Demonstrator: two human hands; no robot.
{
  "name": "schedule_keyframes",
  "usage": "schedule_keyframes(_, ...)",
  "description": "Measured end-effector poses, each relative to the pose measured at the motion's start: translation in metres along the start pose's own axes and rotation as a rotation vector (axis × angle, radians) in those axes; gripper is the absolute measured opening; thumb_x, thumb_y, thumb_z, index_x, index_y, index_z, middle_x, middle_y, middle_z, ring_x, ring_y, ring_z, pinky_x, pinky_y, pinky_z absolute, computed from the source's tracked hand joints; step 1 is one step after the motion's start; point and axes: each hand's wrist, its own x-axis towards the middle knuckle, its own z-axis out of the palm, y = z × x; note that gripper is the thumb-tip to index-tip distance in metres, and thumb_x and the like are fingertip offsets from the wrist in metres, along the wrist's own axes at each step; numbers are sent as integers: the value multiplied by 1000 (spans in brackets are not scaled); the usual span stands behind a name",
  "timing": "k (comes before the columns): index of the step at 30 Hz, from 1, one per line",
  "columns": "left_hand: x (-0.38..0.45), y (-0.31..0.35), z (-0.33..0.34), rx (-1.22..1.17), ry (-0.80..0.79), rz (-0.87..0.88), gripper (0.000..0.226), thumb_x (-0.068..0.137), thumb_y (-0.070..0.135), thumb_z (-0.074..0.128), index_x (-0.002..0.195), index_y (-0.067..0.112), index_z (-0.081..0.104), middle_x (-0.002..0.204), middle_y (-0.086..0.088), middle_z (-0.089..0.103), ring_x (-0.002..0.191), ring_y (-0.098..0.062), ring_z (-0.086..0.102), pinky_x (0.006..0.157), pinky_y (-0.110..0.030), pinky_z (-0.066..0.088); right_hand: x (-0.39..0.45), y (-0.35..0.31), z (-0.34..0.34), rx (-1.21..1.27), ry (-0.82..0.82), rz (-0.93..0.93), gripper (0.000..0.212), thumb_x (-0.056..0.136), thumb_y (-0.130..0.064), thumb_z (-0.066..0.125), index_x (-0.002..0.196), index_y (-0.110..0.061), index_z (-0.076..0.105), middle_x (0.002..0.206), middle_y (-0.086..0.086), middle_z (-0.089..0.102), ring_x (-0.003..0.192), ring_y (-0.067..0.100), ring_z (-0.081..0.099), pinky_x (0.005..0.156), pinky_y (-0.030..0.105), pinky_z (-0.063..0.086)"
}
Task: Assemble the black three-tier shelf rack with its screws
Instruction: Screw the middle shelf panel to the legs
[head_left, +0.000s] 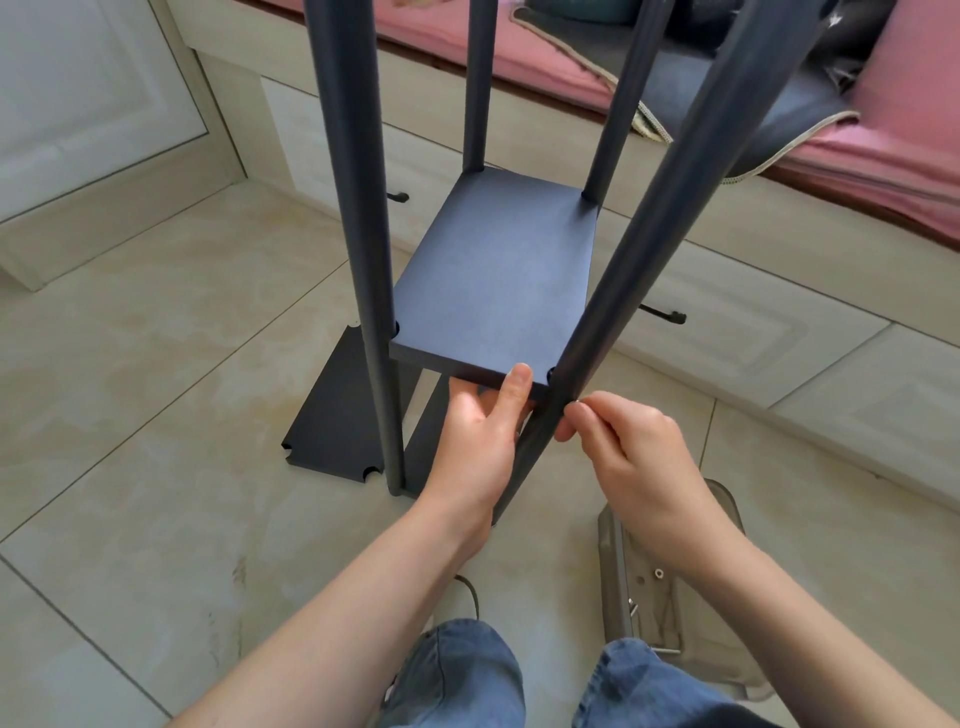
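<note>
While the left hand (475, 436) holds up the flat black shelf board (493, 275) between the four dark round poles (371, 291), the right hand (623, 447) pinches a tiny screw at the near right pole, so keep the board level and turn the screw in straight.

Poles (358, 208) run off the top edge (their upper ends unseen).

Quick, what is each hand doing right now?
Left hand: grips the front edge of the shelf board, thumb on top.
Right hand: pinches something small against the near right pole; what, cannot be told.
</note>
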Motion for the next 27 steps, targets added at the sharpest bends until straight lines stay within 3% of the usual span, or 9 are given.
schedule_keyframes(3, 0, -2, 0, -6, 10, -29, 27, 104, 35, 52, 126, 21, 49, 103, 15, 77, 97, 1, 72, 68, -6, 51, 2, -1, -4, 184, -76, 93, 35, 102, -19, 49, 72, -15, 68, 51, -11, 43, 51, 7, 35, 54, 22, 31)
schedule_keyframes(6, -1, -3, -1, 25, 23, -40, 30, 104, 35, 54, 129, 20, 49, 108, 12, 76, 100, 0, 71, 68, -6, 50, 1, -2, -5, 334, -99, 146, 37, 103, -18, 49, 73, -12, 70, 53, -10, 40, 55, 9, 36, 58, 26, 35)
schedule_keyframes(9, 3, 1, -2, 48, 38, -19, 29, 104, 35, 54, 127, 18, 51, 105, 10, 77, 98, -1, 72, 68, -7, 51, 1, -2, 1, 192, -56, 35, 36, 103, -19, 47, 72, -16, 65, 55, -12, 47, 56, 5, 42, 59, 18, 35)
schedule_keyframes(14, 6, 19, -5, 90, 17, 42, 26, 103, 41, 53, 120, 21, 53, 102, 9, 77, 98, -6, 72, 69, -13, 55, 6, -9, -1, 52, -3, -133, 35, 102, -29, 44, 72, -14, 54, 54, -10, 44, 51, 11, 40, 51, 19, 31)
schedule_keyframes(17, 6, 30, -7, 40, 4, 63, 25, 102, 36, 55, 120, 18, 55, 102, 4, 77, 97, -10, 74, 68, -13, 55, 15, -13, -9, 29, 37, -127, 34, 95, -37, 57, 68, -16, 57, 53, -10, 49, 52, 8, 43, 52, 15, 32)
schedule_keyframes(20, 2, 38, -10, -44, 7, 53, 29, 102, 30, 57, 124, 12, 55, 107, -4, 76, 97, -15, 74, 70, -17, 57, 22, -17, -18, 117, 99, -44, 34, 74, -52, 74, 77, -23, 56, 58, -5, 47, 53, 7, 40, 53, 14, 36)
schedule_keyframes(23, -3, 43, -13, -75, 3, 51, 27, 101, 30, 58, 121, 12, 57, 105, -7, 76, 95, -17, 74, 69, -19, 57, 21, -22, -21, 175, 60, 3, 46, 63, -65, 70, 90, -33, 53, 70, -8, 59, 63, 7, 53, 59, 12, 43)
schedule_keyframes(27, -8, 53, -13, -132, -49, 58, 22, 103, 31, 55, 116, 14, 59, 93, 0, 76, 77, -9, 72, 66, -18, 55, 16, -30, -16, 277, 8, 8, 42, 69, -67, 59, 100, -39, 48, 88, -18, 69, 83, 3, 66, 70, 14, 49)
